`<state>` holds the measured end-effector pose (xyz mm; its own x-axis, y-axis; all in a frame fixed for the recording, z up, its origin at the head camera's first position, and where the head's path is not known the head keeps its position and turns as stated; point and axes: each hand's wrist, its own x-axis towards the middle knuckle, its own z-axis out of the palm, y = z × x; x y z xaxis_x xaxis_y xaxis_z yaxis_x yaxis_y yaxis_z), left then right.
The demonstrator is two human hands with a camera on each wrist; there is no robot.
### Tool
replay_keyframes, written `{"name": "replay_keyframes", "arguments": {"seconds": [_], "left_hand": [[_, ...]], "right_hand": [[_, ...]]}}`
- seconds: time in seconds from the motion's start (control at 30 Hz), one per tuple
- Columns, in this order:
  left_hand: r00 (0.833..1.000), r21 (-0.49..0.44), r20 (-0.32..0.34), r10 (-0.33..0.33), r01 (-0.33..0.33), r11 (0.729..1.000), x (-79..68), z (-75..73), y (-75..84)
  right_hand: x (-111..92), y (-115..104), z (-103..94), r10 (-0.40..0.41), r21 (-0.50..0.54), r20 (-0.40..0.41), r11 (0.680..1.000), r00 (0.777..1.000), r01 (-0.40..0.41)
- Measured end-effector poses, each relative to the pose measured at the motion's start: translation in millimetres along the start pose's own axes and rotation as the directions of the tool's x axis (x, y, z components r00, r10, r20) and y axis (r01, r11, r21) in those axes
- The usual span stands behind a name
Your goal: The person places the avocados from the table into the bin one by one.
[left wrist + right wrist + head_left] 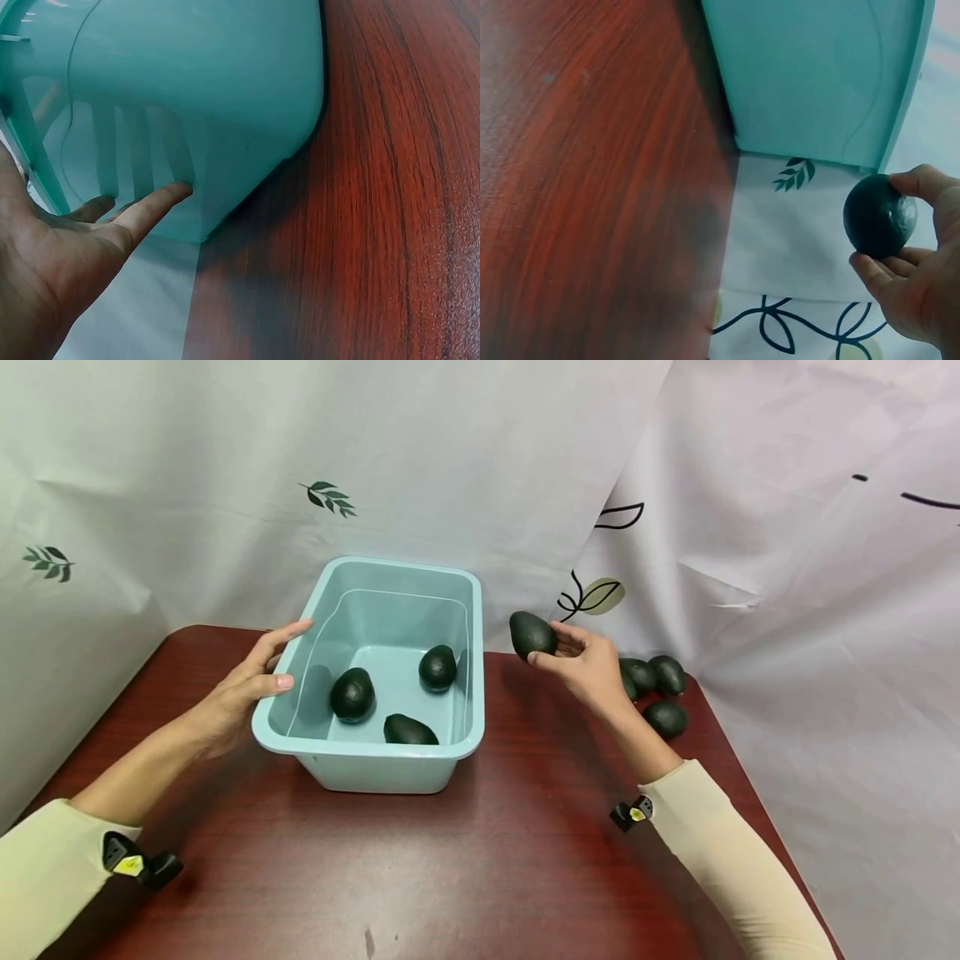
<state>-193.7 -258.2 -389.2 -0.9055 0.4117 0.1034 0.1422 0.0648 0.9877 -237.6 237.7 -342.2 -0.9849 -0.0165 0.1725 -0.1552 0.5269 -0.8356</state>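
A light blue plastic bin [367,748] stands on the table with three avocados inside: one at left [352,695], one at right [438,668] and one near the front wall [409,730]. My left hand [240,693] touches the bin's left side, thumb and index fingertips at the rim. Its other fingers [154,210] lie fairly straight against the outer wall in the left wrist view. To the right of the bin, my right hand [588,667] holds an avocado [531,636] in the air, pinched between thumb and fingers [871,276].
Several more avocados [665,718] lie in a group on the table's right side, partly behind the right forearm. The dark red wooden table [480,860] meets a white printed cloth [465,460] behind and at the sides.
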Motion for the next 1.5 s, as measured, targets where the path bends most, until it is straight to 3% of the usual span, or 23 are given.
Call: {"name": "replay_keyframes", "arguments": {"seconds": [0.27, 1.5], "left_hand": [[1.000, 0.000, -0.001, -0.004, 0.004, 1.000, 0.3, 0.1, 0.3], [1.000, -0.026, -0.014, -0.010, 0.010, 1.000, 2.0, -1.7, -3.3]], "right_hand": [[0, -6, 0.5, 0.003, 0.026, -0.006, 1.000, 1.000, -0.002], [2, -46, 3.4, -0.137, 0.095, -0.035, 0.986, 0.990, 0.140]]}}
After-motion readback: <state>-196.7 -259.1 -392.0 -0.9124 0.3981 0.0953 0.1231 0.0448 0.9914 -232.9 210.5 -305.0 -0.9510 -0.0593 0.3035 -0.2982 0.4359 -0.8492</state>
